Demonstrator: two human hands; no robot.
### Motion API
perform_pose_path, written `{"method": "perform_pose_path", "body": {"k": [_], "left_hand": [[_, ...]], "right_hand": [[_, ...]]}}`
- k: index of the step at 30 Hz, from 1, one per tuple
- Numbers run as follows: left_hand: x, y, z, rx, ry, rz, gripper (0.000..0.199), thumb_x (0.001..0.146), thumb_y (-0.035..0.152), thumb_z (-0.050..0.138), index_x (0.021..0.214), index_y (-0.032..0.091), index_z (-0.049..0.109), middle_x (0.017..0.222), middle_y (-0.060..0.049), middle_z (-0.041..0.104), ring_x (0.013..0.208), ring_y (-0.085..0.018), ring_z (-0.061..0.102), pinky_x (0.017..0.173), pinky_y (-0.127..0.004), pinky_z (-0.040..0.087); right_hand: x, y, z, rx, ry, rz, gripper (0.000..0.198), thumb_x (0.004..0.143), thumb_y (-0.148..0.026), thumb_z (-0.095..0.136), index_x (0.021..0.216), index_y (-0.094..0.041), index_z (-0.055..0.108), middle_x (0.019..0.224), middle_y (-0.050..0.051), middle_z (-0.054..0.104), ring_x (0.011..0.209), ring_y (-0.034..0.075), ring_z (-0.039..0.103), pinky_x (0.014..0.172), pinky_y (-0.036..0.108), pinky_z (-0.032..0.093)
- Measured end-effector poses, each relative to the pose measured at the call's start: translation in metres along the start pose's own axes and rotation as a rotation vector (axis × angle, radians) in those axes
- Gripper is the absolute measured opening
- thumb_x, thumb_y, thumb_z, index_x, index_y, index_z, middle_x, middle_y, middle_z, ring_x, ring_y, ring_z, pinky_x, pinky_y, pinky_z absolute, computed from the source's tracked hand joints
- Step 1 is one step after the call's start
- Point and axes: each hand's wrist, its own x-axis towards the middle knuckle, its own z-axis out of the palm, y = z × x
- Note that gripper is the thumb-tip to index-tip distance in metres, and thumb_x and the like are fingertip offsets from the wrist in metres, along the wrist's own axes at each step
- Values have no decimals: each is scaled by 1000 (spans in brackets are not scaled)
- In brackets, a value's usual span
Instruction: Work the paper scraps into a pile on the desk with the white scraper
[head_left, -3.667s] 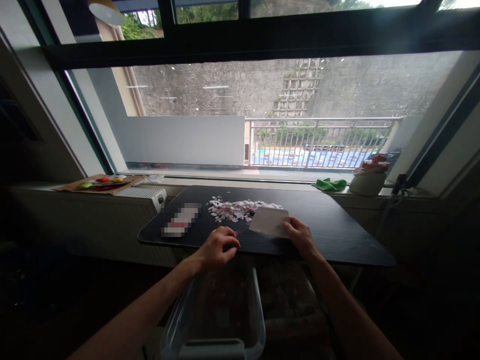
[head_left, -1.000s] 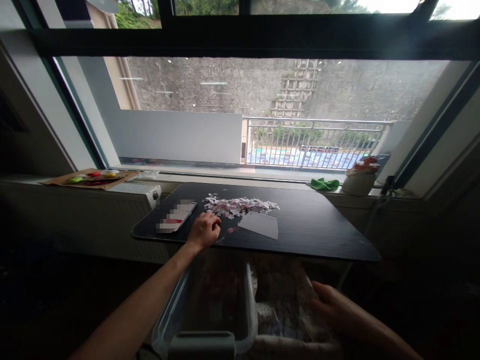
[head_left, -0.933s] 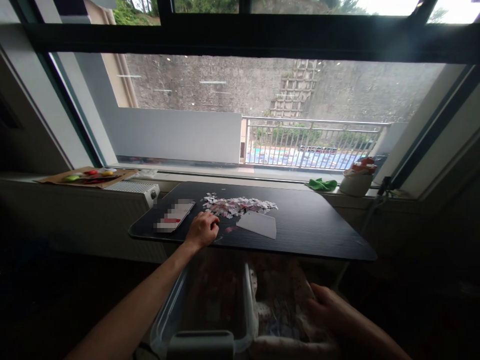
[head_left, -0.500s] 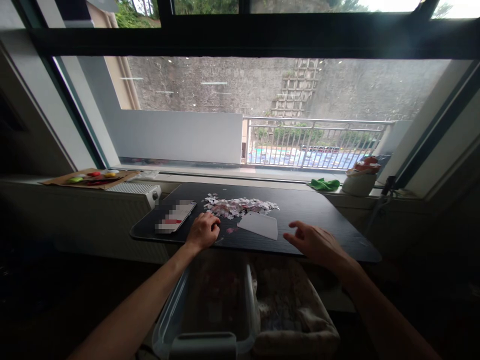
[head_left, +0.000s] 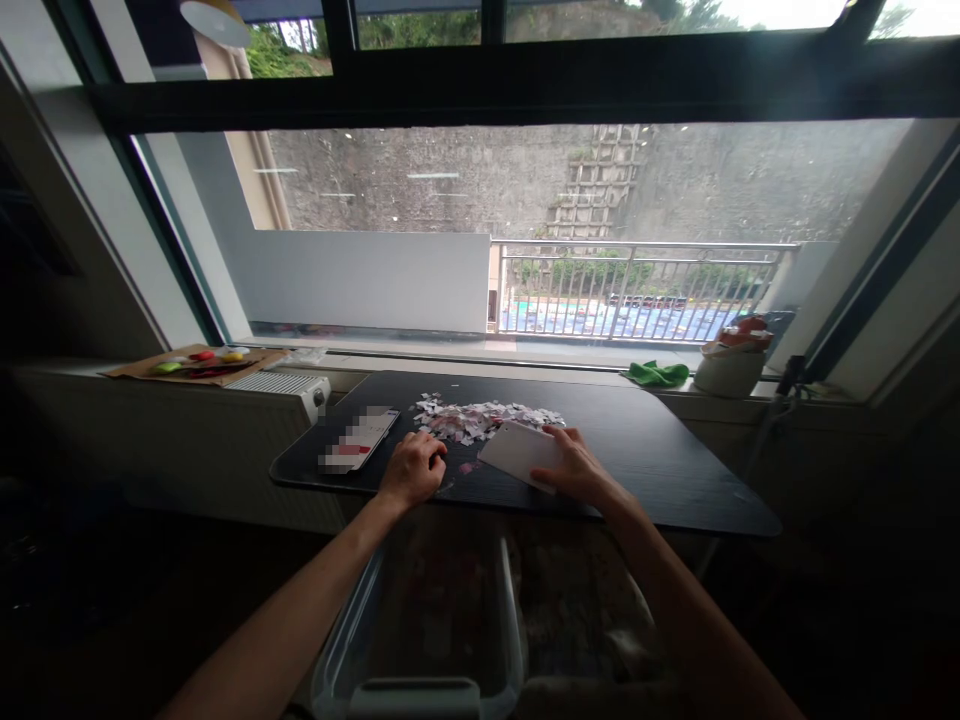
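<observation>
Nearest to the observer, a clear plastic storage bin stood below the front edge of the surface, its pale handle toward the person. A cloth-lined container stood beside it on the right; its contents were too dark to identify.

The left hand was at the front edge of the surface with its fingers curled in; whether anything was enclosed in it could not be told. The right hand was grasping the right end of a white card, thumb on the near side and fingers at the far edge. The card lay at a slant between the two hands, just in front of the paper scraps. A small pinkish patch was noted between the left hand and the card.

To the left lay a smartphone, its face partly obscured by pixelation. The scraps formed a loose, elongated heap across the middle of the surface.

Beyond, a radiator stood at the left, with a brown sheet bearing coloured items by it. A green cloth and a pale pot occupied the sill at the right. Outside the window were a metal railing and a rough grey wall.
</observation>
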Motion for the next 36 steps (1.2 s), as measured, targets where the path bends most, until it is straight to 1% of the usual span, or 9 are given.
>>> {"method": "perform_pose_path", "body": {"k": [2,5,9,12,17,22,26,32,36], "left_hand": [[0,0,0,-1,-4,-1,18,72,15,47,77,20,64,85,-5,60,83,-19,52,78,-33,43],[0,1,-1,-9,-6,-2,18,73,15,47,77,19,64,84,-5,60,83,-20,51,78,-34,43],[0,1,-1,-16,-7,-7,18,73,15,47,77,19,63,84,-5,60,83,-20,51,78,-33,43],[0,1,0,-19,-4,-8,17,72,14,47,77,20,63,84,-4,60,83,-19,51,79,-33,43],[0,0,-1,-17,-5,1,17,72,15,47,77,20,63,84,-5,60,83,-19,51,80,-34,43],[0,1,-1,-31,5,2,18,72,15,47,76,21,63,84,-4,60,84,-19,51,80,-34,43],[0,0,0,-22,5,2,17,72,15,47,76,21,63,83,-4,60,83,-19,51,79,-33,43],[1,-1,0,-25,-4,1,18,72,16,47,77,20,64,85,-5,60,85,-20,52,80,-34,43],[1,-1,1,-30,2,5,19,72,15,47,77,20,64,84,-5,60,84,-19,51,80,-34,43]], "right_hand": [[6,8,6,209,61,16,73,59,-32,65,127,-20,43,117,9,46,92,20,55,80,34,46],[11,16,11,517,38,73,62,62,-33,60,120,-16,50,99,6,57,78,17,57,68,31,48],[11,12,12,685,135,153,54,61,-36,58,110,-12,59,84,5,64,69,17,57,61,28,46],[12,1,16,674,206,157,52,64,-38,54,109,-13,61,82,5,65,66,17,56,56,27,44],[13,-13,26,557,248,118,48,66,-37,51,105,-14,63,83,6,65,70,18,56,59,28,46],[9,-15,25,532,304,170,47,68,-40,49,105,-14,64,79,5,64,68,18,56,57,28,46],[10,-13,26,501,313,138,45,68,-40,49,102,-14,65,74,4,63,66,18,56,59,28,45],[9,-13,28,542,223,66,42,68,-42,51,96,-14,66,72,3,63,66,17,55,57,26,44],[9,-11,28,529,305,90,42,69,-42,51,96,-14,66,70,3,62,63,16,54,56,26,43]]}}
